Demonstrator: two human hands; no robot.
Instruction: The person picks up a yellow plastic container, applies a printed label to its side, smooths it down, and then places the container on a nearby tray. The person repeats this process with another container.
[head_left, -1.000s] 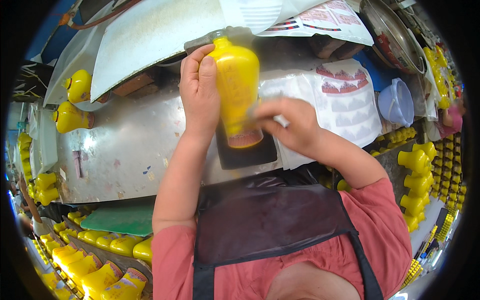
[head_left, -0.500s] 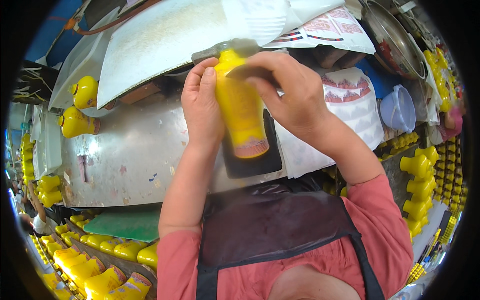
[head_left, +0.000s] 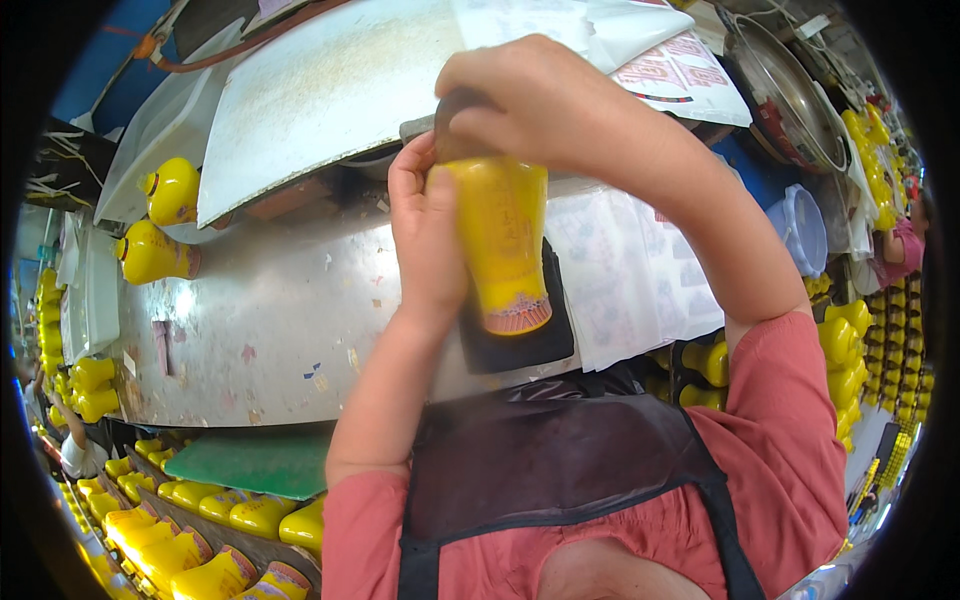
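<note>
We note first the metal table (head_left: 270, 330), its surface flecked with scraps and marks. At its far side lies a large white board (head_left: 330, 110), its near edge raised. Printed sheets (head_left: 640, 290) lie to the right of the work; a black pad (head_left: 515, 356) sits near the table's front edge.

The yellow bottle (head_left: 500, 240) is over this pad, base towards the wearer and neck away; we cannot tell whether it rests on the pad. A patterned band rings its base, and fainter marking shows along the body. We judge the step in hand to be smoothing the bottle's surface near the shoulder. The next move, in our view, calls for a firm hold and light, even pressure along the curve.

Pose: the left hand (head_left: 430, 230) holds the bottle from its left side, thumb along the body, fingers curled at the shoulder. The right hand (head_left: 520, 95) arches over the top, forearm slanting in from the right, wrist bent; it hides the neck. Its fingers are closed on a dark flat piece (head_left: 463, 122), set against the bottle's shoulder; contact is hard to confirm.
</note>
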